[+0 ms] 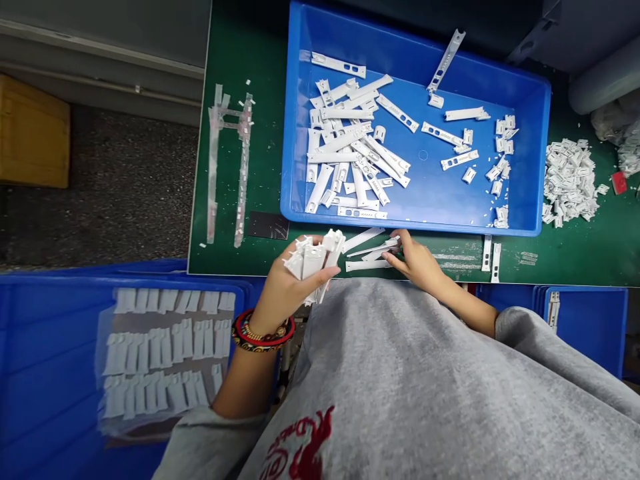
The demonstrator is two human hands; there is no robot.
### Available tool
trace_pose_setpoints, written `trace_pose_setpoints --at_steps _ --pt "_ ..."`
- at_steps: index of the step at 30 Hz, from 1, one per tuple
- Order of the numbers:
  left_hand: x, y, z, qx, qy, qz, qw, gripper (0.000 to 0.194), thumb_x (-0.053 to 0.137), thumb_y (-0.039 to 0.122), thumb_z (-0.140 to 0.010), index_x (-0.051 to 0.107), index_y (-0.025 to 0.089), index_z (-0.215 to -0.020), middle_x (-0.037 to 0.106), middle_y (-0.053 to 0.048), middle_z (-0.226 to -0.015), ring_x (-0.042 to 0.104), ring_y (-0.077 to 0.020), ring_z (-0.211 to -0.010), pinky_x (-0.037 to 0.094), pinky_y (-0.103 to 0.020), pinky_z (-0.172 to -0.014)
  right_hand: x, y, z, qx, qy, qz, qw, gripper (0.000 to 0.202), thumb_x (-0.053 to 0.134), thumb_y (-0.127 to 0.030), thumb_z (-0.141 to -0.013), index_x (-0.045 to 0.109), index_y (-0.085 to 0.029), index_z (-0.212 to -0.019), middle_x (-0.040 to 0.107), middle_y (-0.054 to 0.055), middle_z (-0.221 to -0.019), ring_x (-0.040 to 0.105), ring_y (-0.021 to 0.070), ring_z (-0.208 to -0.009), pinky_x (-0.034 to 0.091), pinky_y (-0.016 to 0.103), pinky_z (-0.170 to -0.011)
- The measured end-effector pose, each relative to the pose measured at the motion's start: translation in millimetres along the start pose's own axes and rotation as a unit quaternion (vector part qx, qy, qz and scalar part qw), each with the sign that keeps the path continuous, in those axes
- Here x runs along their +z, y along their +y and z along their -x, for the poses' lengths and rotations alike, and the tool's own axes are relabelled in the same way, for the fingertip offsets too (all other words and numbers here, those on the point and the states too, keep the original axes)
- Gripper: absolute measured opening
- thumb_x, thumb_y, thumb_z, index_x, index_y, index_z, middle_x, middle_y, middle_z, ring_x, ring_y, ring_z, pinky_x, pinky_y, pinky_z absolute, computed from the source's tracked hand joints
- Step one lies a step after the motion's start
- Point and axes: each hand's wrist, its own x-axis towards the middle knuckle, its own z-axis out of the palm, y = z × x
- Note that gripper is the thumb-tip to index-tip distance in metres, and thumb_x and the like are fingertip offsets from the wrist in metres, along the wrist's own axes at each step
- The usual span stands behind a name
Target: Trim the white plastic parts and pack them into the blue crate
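My left hand (287, 283) is wrapped round a bundle of white plastic parts (313, 259), held above the front edge of the green table (270, 260). To its right, my right hand (417, 262) has its thumb and fingers closed on the right end of a white plastic strip (373, 248). Several like strips lie under and beside it on the table. Just behind both hands stands a large blue tray (415, 225), with many long white parts (345, 140) heaped in its left half and a few scattered to the right.
A pile of small white pieces (570, 180) lies right of the tray. Two strips (495, 262) rest at the table's front edge. At lower left, a blue bin (45, 360) holds rows of white parts (160, 347). A dark plate (269, 225) sits left of the tray.
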Motion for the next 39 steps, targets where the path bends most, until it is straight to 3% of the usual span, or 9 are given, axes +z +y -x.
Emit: trace_pose_setpoints --at_steps 3,8,12,14,17,20,24,34,39 --pt "4.0 9 1 -0.038 -0.016 0.055 0.998 0.029 0.080 0.038 -0.076 0.067 0.021 -0.095 0.073 -0.002 -0.073 0.066 -0.0183 -0.059 0.054 -0.029 -0.053 -9 -3 4 0.019 -0.030 0.104 0.994 0.036 0.047 -0.035 -0.097 0.049 -0.013 -0.125 0.069 0.014 -0.106 0.065 0.0234 -0.078 0.039 0.028 -0.061" --pt "7.1 18 3 -0.011 -0.030 0.126 0.992 0.017 0.076 0.033 -0.081 0.069 0.023 -0.093 0.078 -0.004 -0.081 0.065 -0.0160 -0.054 0.055 -0.029 -0.049 -27 -11 10 -0.004 -0.059 0.188 0.980 0.032 0.044 -0.022 -0.094 0.052 -0.012 -0.124 0.060 0.019 -0.120 0.062 0.0209 -0.072 0.041 0.029 -0.059" --pt "7.9 19 6 0.043 -0.016 0.119 0.992 0.015 0.074 0.030 -0.085 0.073 0.024 -0.098 0.079 -0.005 -0.086 0.074 -0.0200 -0.068 0.062 -0.031 -0.057 -47 -26 14 -0.108 -0.062 0.064 0.990 0.018 0.045 -0.015 -0.089 0.053 -0.015 -0.105 0.058 0.012 -0.107 0.060 0.0206 -0.083 0.047 0.032 -0.073" --pt "7.8 19 9 0.078 -0.004 0.095 0.992 0.018 0.076 0.028 -0.084 0.075 0.026 -0.102 0.079 -0.004 -0.093 0.075 -0.0200 -0.072 0.063 -0.032 -0.061 -60 -39 16 -0.171 -0.082 -0.031 0.981 0.012 0.042 -0.015 -0.092 0.051 -0.018 -0.100 0.059 0.009 -0.102 0.059 0.0191 -0.090 0.048 0.031 -0.080" --pt "7.7 20 11 0.143 0.019 0.062 0.988 0.027 0.077 0.022 -0.083 0.075 0.030 -0.109 0.079 -0.003 -0.103 0.076 -0.0203 -0.082 0.065 -0.033 -0.071 -74 -62 20 -0.213 -0.107 -0.098 0.966 0.017 0.033 -0.022 -0.102 0.050 -0.020 -0.098 0.060 0.004 -0.090 0.057 0.0146 -0.078 0.045 0.027 -0.072" --pt "7.1 24 11 0.218 0.032 0.033 0.975 0.037 0.075 0.018 -0.084 0.072 0.033 -0.118 0.078 -0.002 -0.106 0.076 -0.0189 -0.088 0.064 -0.030 -0.075 -79 -77 21 -0.234 -0.071 -0.079 0.966 0.021 0.029 -0.031 -0.105 0.047 -0.021 -0.097 0.053 -0.003 -0.071 0.046 0.0116 -0.056 0.035 0.025 -0.057" --pt "5.1 27 11 0.268 0.044 -0.017 0.962 0.041 0.071 0.016 -0.087 0.070 0.034 -0.124 0.078 -0.002 -0.106 0.075 -0.0173 -0.087 0.062 -0.027 -0.073 -79 -82 20 -0.301 -0.018 -0.086 0.950 0.026 0.027 -0.041 -0.103 0.043 -0.021 -0.098 0.052 -0.002 -0.074 0.042 0.0118 -0.055 0.034 0.026 -0.056" --pt "4.1 28 13 0.262 0.056 -0.065 0.961 0.033 0.069 0.024 -0.089 0.072 0.033 -0.120 0.079 -0.003 -0.101 0.076 -0.0205 -0.082 0.063 -0.030 -0.072 -81 -87 17 -0.331 -0.038 -0.060 0.941 0.027 0.026 -0.029 -0.106 0.050 -0.019 -0.099 0.056 0.004 -0.086 0.052 0.0158 -0.076 0.043 0.028 -0.068" --pt "8.5 34 16 0.215 0.044 -0.015 0.975 0.024 0.074 0.025 -0.086 0.076 0.029 -0.110 0.080 -0.003 -0.097 0.077 -0.0209 -0.078 0.064 -0.031 -0.072 -75 -84 14 -0.276 0.083 -0.012 0.958 0.028 0.032 -0.032 -0.106 0.055 -0.018 -0.103 0.056 0.007 -0.093 0.055 0.0194 -0.086 0.045 0.032 -0.074"
